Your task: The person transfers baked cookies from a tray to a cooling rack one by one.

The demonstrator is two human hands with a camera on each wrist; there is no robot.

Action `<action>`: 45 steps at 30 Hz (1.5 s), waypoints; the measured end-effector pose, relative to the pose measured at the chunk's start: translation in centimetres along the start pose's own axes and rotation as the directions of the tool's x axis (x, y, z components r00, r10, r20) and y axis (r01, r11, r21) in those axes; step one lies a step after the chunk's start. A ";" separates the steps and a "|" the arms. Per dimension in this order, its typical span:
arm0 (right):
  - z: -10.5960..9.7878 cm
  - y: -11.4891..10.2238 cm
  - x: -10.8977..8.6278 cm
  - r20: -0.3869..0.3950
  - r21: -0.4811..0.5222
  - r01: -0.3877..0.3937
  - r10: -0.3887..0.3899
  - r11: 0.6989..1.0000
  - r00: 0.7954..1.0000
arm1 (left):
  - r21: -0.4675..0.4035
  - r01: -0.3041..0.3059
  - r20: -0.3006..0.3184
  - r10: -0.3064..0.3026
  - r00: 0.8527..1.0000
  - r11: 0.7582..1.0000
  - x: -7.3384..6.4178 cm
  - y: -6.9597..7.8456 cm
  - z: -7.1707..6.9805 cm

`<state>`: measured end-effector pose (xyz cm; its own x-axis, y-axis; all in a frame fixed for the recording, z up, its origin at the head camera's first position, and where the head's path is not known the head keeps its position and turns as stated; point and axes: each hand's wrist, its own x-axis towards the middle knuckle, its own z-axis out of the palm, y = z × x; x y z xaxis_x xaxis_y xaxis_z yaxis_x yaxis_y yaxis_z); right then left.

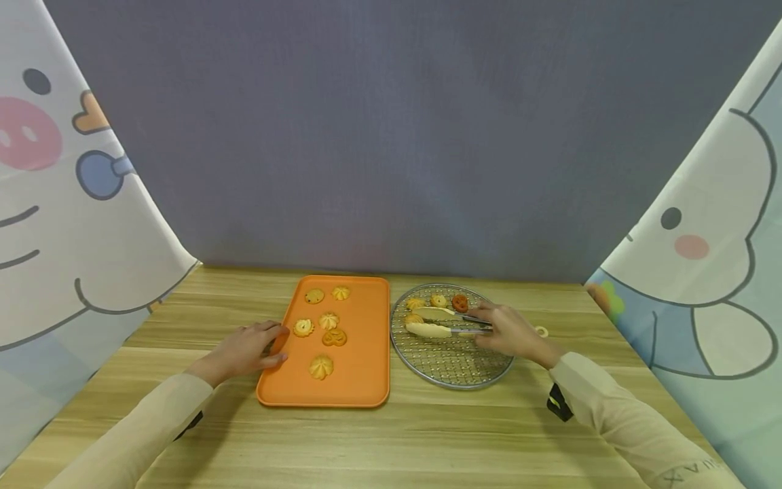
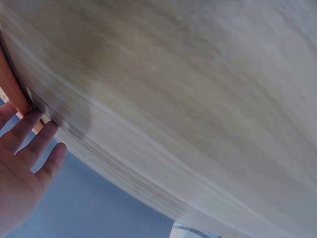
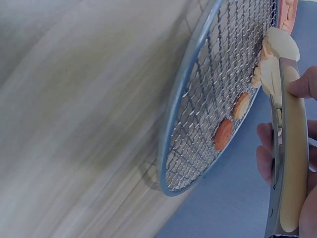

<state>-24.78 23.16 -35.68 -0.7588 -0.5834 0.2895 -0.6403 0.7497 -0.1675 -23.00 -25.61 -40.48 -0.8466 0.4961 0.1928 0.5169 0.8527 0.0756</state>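
In the head view, the round wire rack (image 1: 464, 360) is lying on the tabletop (image 1: 342, 445), and your right hand (image 1: 504, 331) is gripping the tongs (image 1: 441, 331) over the rack's right side. Their long axis is running across the rack, tips pointing left and standing apart. One golden cookie (image 1: 413, 318) is sitting between those tips, near the rack's left edge, so it is lying left of your right hand, which is the nearer of the two. Just left of the rack, the orange tray (image 1: 356, 380) is carrying six cookies, and your left hand (image 1: 247, 348) is touching its far side from the rack.

In the left wrist view, that hand's fingers are spreading fairly straight, some tips meeting the tray's rim.

In the right wrist view, your thumb and fingers are clamping the tongs' handles from opposite sides. Whether the tips are touching the golden cookie, you cannot tell here; the red cookie (image 3: 223, 134) is lying apart on the rack.
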 end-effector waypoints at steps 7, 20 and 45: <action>0.1 0.2 -0.2 0.000 -0.035 -0.008 0.008 0.999 1.000 | -0.010 0.007 0.016 -0.007 1.000 1.000 0.0 0.0 -0.1; 0.2 0.3 -0.5 0.004 -0.024 -0.019 0.020 1.000 1.000 | -0.009 0.016 0.020 -0.016 1.000 1.000 -0.1 0.1 -0.2; -0.2 -1.5 1.4 -0.016 -0.007 -0.001 0.001 1.000 1.000 | -0.012 0.015 0.019 -0.015 1.000 1.000 -0.1 0.1 -0.2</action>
<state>-24.86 21.33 -34.84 -0.7575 -0.5777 0.3040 -0.6386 0.7525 -0.1610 -22.87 -25.63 -40.30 -0.8564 0.4864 0.1733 0.5056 0.8580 0.0902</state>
